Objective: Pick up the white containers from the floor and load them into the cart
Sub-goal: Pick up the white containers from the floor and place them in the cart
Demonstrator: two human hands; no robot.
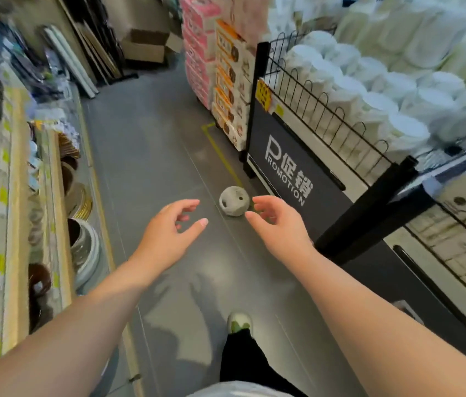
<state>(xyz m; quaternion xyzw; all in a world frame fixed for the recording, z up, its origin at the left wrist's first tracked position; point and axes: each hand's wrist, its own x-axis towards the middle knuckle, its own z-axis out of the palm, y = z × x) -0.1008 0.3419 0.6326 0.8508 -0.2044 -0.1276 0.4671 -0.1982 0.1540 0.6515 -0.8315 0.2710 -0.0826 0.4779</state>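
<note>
One white container (pixel 234 200) lies on its side on the grey floor, close to the foot of the promotion cart (pixel 289 164). The cart's wire-fenced top holds several stacks of white containers (pixel 369 90). My left hand (pixel 169 227) reaches forward with fingers spread, left of the floor container and nearer to me. My right hand (pixel 277 224) is stretched out too, fingers apart, its fingertips just right of the container. Neither hand holds anything.
Shelves (pixel 20 196) with bowls and plates line the left side of the aisle. Pink and orange boxed goods (pixel 217 67) are stacked beyond the cart. A cardboard box (pixel 146 44) stands at the aisle's far end. My foot (pixel 239 322) is on the floor below.
</note>
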